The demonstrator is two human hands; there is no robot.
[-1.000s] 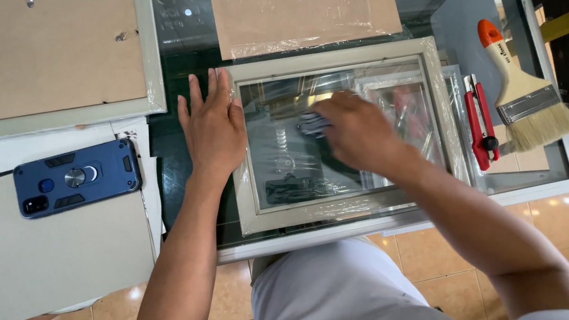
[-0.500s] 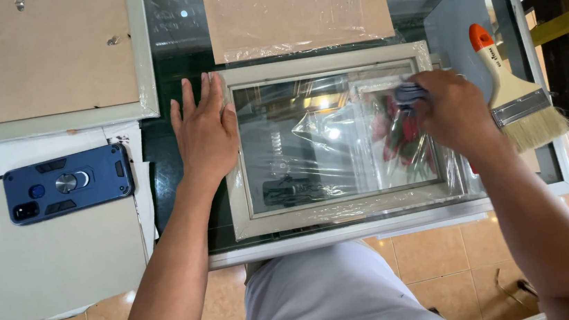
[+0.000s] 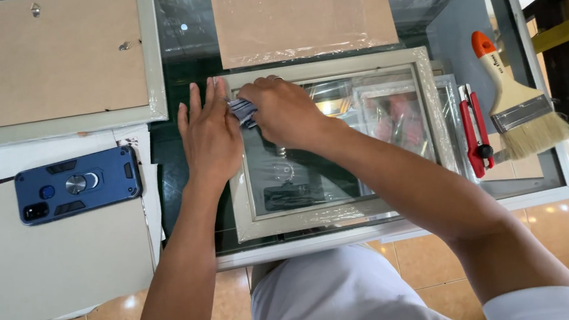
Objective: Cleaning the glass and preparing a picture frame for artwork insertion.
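Observation:
A pale grey picture frame (image 3: 425, 105) with reflective glass lies flat on a glass-topped table (image 3: 545, 190). My left hand (image 3: 209, 136) presses flat on the frame's left edge, fingers spread. My right hand (image 3: 283, 111) grips a small crumpled cloth (image 3: 241, 108) and rests on the glass at the frame's upper left corner, right beside my left hand.
A blue phone (image 3: 78, 185) lies on white board at the left. Two brown frame backings (image 3: 301, 12) (image 3: 42, 58) lie at the top. A red utility knife (image 3: 474, 131) and a paintbrush (image 3: 515, 103) with an orange handle sit to the right of the frame.
My right hand with the cloth has swept from the right side of the glass across to the upper left corner. My left hand has stayed on the frame's left edge.

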